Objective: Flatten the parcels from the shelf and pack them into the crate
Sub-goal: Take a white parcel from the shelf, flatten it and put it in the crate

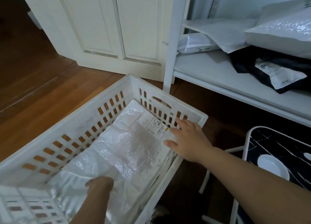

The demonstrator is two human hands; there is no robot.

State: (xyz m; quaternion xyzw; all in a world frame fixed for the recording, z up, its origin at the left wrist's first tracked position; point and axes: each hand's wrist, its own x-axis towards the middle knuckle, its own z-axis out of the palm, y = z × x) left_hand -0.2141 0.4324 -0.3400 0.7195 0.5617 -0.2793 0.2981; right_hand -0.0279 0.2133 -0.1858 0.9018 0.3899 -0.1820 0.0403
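Wooden floor: one clear plastic parcel flattened in white slotted crate, left hand pinching it, right hand splayed; several shelf parcels remain.

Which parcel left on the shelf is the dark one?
The black parcel with a white label, at the front of the shelf. The others there are white or silvery.
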